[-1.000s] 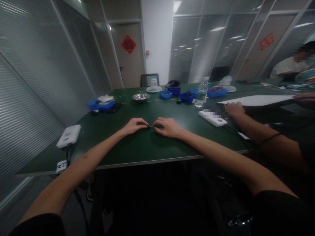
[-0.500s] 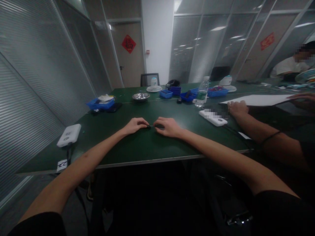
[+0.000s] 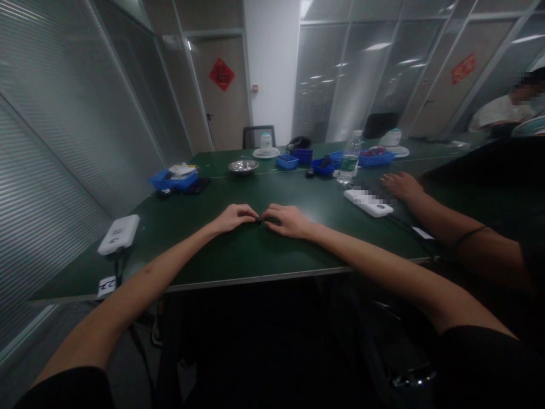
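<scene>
Above the green tabletop (image 3: 238,255), my left hand (image 3: 233,218) pinches a small black piece (image 3: 258,220) between thumb and fingers. The piece is too small and dark for me to tell its kind. Close to its right side, my right hand (image 3: 287,220) is closed with thumb and fingertips together. What the right fingertips hold is hidden. The two hands are almost touching, with the black piece between them.
White power banks (image 3: 119,234) with cables lie left and right. Farther back stand a metal bowl (image 3: 243,166), blue trays (image 3: 287,162), a water bottle (image 3: 349,159) and a blue bin (image 3: 174,179). A co-worker's hand (image 3: 402,186) rests at the right.
My right hand has moved slightly left, closing the gap where a thin light-coloured part showed. The co-worker's white sheet is gone from view, and a dark shape now covers that area.
</scene>
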Available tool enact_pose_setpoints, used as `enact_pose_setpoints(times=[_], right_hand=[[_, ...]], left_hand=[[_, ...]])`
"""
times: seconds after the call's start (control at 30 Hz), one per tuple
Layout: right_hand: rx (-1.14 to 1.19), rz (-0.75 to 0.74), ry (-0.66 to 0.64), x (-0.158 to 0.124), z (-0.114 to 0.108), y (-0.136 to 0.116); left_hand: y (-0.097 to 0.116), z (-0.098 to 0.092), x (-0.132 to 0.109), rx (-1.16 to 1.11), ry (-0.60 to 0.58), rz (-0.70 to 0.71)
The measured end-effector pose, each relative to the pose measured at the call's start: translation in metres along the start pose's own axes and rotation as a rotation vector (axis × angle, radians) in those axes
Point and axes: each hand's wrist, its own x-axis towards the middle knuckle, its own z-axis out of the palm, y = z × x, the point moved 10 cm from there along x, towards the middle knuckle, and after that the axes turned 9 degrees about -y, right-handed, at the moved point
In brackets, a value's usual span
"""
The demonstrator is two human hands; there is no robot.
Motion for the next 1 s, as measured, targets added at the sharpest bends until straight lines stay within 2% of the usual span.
enact_pose_setpoints(times=[0.27,0.47,0.63,0.77,1.0], right_hand=[[0.044,0.1,0.014,0.003,0.002,0.011],[0.017,0.323,0.034,0.0,0.003,0.039],[-0.023,0.487,0.031,-0.004,0.002,0.058],[-0.022,0.512,0.029,-0.005,0.002,0.06],[-0.013,0.497,0.037,-0.006,0.0,0.056]], left_hand=[[0.001,0.005,0.002,-0.036,-0.024,-0.035],[0.001,0.005,0.002,-0.032,-0.02,-0.047],[0.013,0.004,0.001,0.135,0.028,0.024],[0.023,0.01,0.004,0.227,0.04,0.069],[0.021,0.011,0.008,0.276,0.047,0.025]])
